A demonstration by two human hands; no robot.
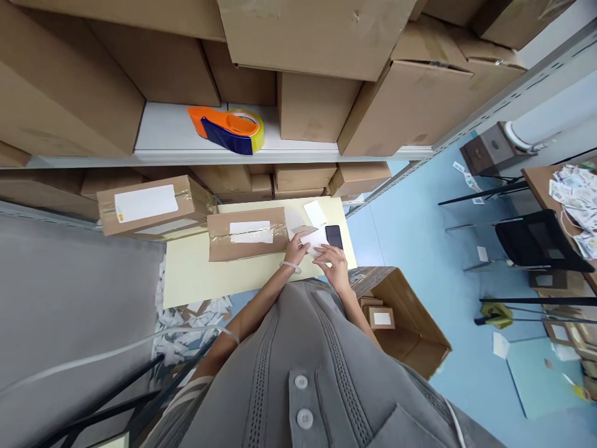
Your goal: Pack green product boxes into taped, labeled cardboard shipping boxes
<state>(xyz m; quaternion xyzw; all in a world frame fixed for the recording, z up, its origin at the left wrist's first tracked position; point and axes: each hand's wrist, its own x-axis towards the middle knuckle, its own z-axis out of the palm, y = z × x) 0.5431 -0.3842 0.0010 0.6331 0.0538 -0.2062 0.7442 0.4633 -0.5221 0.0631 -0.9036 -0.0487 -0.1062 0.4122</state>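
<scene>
My left hand (297, 249) and my right hand (332, 260) hold a small white paper slip (315, 240) between them, over the pale yellow tabletop (196, 274). The fingers of both hands pinch its edges. To the left of my left hand lies a taped cardboard box (247, 233) with a white label on top. A dark phone (334, 236) rests just beyond my right hand. Another white slip (316, 213) lies on the table behind my hands.
A larger labelled box (153, 208) stands at the table's left. An orange and blue tape dispenser (228, 129) sits on the shelf above, among stacked cartons. On the floor at my right is an open carton (410, 323) holding small boxes. Farther right stands a black chair (536, 242).
</scene>
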